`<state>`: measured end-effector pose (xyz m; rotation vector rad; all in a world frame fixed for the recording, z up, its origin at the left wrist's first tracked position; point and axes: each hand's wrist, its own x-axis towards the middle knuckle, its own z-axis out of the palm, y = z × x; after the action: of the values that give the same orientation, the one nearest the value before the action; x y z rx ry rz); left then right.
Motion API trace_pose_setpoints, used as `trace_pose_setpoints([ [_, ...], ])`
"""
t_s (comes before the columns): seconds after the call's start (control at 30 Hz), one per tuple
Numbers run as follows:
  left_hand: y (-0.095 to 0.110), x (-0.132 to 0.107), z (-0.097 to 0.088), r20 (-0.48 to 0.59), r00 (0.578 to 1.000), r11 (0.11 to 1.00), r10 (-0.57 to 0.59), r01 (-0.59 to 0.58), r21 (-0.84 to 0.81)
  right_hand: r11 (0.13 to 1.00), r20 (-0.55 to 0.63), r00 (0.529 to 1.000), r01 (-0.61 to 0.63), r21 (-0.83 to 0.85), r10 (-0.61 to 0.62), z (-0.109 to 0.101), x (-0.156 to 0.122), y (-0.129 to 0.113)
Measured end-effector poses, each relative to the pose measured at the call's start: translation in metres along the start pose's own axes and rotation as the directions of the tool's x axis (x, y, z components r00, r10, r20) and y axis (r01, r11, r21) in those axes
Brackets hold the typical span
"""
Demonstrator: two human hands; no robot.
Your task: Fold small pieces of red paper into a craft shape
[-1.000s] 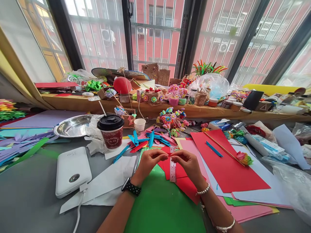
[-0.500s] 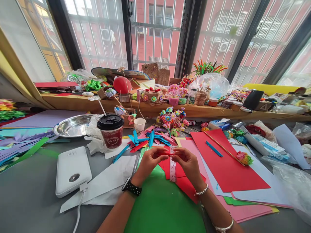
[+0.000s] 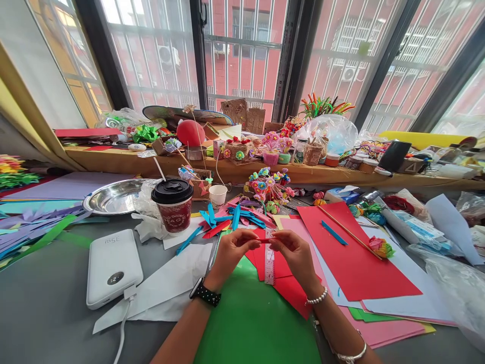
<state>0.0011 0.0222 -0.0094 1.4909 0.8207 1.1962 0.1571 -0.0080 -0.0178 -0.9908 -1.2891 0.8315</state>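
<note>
Both my hands meet at the table's middle, above a green paper sheet (image 3: pixel 250 323). My left hand (image 3: pixel 232 251), with a black watch on the wrist, pinches one end of a thin red paper strip (image 3: pixel 265 240). My right hand (image 3: pixel 293 251), with a bead bracelet on the wrist, pinches the other end. The strip is held level between the fingertips, just over a clear ruler (image 3: pixel 269 263) lying on red paper pieces (image 3: pixel 282 280).
A lidded coffee cup (image 3: pixel 173 205) and a white power bank (image 3: pixel 112 265) with its cable stand left. A steel dish (image 3: pixel 113 196) lies behind. Large red sheet (image 3: pixel 352 258) with a stick lies right. Cut paper strips (image 3: pixel 227 220) and paper flowers (image 3: pixel 267 187) crowd the back.
My fingers shifted slightly on the red strip; both hands stay in the same place, still pinching it.
</note>
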Motion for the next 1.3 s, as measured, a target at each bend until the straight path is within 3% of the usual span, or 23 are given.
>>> trace_pose_setpoints([
  [0.17, 0.002, 0.000, -0.001, 0.030, 0.998, 0.998, -0.056, 0.057, -0.020, 0.999, -0.014, 1.000, 0.013, -0.047, -0.013, 0.000, 0.000, 0.000],
  [0.33, 0.005, 0.002, -0.003, 0.049, 0.995, 0.991, -0.092, 0.096, -0.094, 0.984, 0.051, 0.994, 0.105, -0.142, -0.099, 0.000, 0.000, -0.003],
  [0.57, -0.001, 0.005, -0.007, 0.029, 0.995, 0.995, -0.099, 0.100, -0.030, 0.864, 0.122, 0.950, 0.311, -0.396, -0.286, -0.002, -0.001, -0.002],
  [0.73, -0.006, 0.006, -0.007, 0.025, 0.990, 0.989, -0.137, 0.138, -0.051, 0.817, 0.126, 0.933, 0.356, -0.454, -0.337, -0.003, -0.001, 0.001],
  [0.93, -0.004, 0.006, -0.007, 0.003, 0.984, 0.983, -0.179, 0.179, -0.039, 0.813, 0.131, 0.932, 0.358, -0.459, -0.337, -0.003, -0.002, 0.004],
  [1.1, -0.005, 0.008, -0.012, 0.167, 0.951, 0.964, -0.260, 0.264, -0.006, 0.824, 0.203, 0.930, 0.366, -0.432, -0.306, -0.003, -0.002, 0.004],
  [1.3, -0.004, 0.006, -0.011, 0.173, 0.965, 0.976, -0.198, 0.177, 0.130, 0.852, 0.301, 0.927, 0.336, -0.401, -0.224, 0.002, 0.000, -0.001],
])
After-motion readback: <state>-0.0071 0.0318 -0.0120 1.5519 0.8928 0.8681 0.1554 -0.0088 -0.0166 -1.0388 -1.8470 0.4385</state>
